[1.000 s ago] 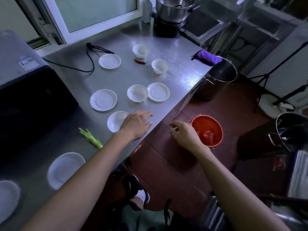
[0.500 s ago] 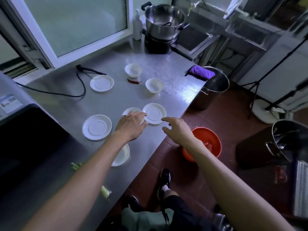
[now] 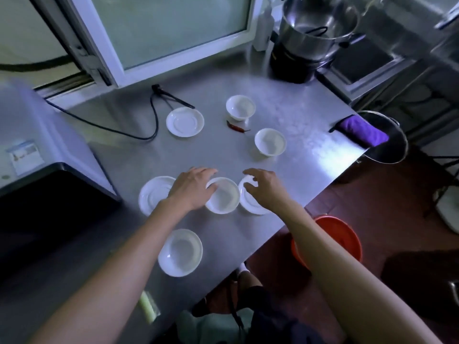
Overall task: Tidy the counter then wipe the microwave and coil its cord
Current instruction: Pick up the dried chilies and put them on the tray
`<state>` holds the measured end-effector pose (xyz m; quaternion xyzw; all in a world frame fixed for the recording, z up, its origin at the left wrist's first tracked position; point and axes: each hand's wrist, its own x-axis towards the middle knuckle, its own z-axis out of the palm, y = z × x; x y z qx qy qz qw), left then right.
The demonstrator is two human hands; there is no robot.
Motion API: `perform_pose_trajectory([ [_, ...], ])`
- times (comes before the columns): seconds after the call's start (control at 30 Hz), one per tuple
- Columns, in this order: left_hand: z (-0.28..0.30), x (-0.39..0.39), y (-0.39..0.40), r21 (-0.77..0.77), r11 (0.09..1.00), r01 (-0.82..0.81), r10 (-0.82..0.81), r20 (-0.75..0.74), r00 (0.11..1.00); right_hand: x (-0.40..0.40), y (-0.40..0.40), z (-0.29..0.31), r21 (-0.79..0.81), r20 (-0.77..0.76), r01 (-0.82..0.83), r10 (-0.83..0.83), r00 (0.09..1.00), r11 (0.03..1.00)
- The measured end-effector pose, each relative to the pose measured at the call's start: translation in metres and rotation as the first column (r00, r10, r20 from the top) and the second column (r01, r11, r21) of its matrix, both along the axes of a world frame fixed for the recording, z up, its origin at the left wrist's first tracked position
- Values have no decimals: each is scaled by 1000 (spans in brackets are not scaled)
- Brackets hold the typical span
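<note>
The microwave stands at the far left of the steel counter, its dark front facing the near edge. Its black cord lies loose across the counter toward the window, the plug end near a white saucer. Nearer the edge, a second saucer sits partly under the left hand, whose fingers curl over the rim of a small white bowl; whether they have closed on it cannot be told. A shallow dish lies close to the front edge, beneath the left forearm. Just right of the bowl, the right hand hovers with fingers loosely bent over another saucer, holding nothing visible. Farther back stand two cups with a dried red chili between them. A purple cloth hangs over a steel pot at the right end.
</note>
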<state>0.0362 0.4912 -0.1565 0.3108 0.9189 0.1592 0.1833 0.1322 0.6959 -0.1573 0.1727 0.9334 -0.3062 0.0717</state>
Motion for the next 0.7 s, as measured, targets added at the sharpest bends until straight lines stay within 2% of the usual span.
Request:
perform_pose_trajectory([
  [0.2,-13,-48,25,-105,992,-73,81,71,994,-81,38,-18,-129,-5,-62,61,998,990],
  [0.47,-23,-88,52,-79,968,-239,247,106,963,-185,78,-39,-138,5,-156,158,987,978],
  [0.7,-34,-112,86,-51,967,-248,253,148,956,-217,100,-71,-158,87,-126,141,986,979],
])
